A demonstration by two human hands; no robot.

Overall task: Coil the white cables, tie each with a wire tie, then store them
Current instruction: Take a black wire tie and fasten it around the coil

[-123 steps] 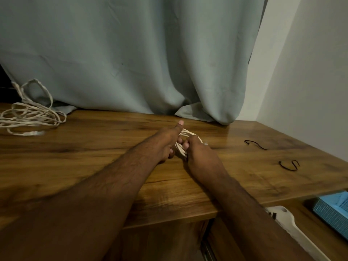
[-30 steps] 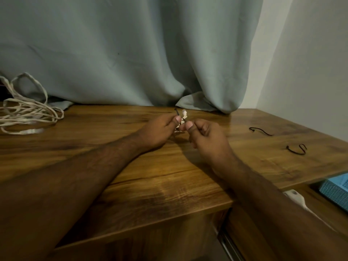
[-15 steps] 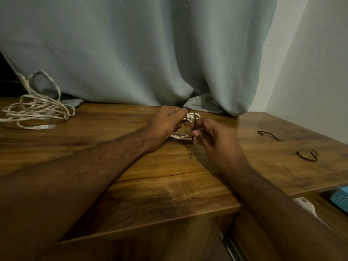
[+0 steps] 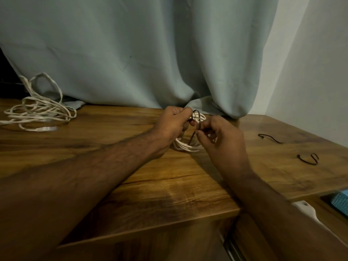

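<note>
At frame centre I see both hands meeting over a small white coil (image 4: 185, 146) resting on the wooden bench (image 4: 169, 185). My left hand (image 4: 173, 125) grips the coil's upper side; my right hand (image 4: 220, 140) pinches a dark tie (image 4: 194, 125) looped over it, partly hiding it. A loose cable (image 4: 37, 112) sprawls at upper left. Two spare ties (image 4: 270, 138) (image 4: 308, 159) lie right. A grey curtain (image 4: 131, 53) hangs behind, its hem touching the bench.
</note>
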